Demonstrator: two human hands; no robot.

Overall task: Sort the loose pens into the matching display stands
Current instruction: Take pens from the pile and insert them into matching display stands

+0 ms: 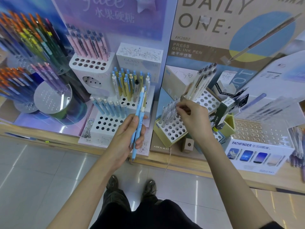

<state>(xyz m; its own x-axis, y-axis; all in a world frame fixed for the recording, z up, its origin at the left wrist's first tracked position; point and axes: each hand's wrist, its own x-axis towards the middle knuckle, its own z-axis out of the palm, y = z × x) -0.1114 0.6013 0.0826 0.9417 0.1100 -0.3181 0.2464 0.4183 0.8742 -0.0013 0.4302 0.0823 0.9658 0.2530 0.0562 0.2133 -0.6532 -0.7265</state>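
head view: the left hand (130, 134) sits just in front of the white stand (107, 124), fingers curled round the blue pens (138, 119), tips pointing down. right of the white stand, the right hand (193, 118) hangs over the yellow stand (162, 141), fingertips (179, 107) pinching a clear pen (170, 107) among others standing in its holes; blur hides finer detail.
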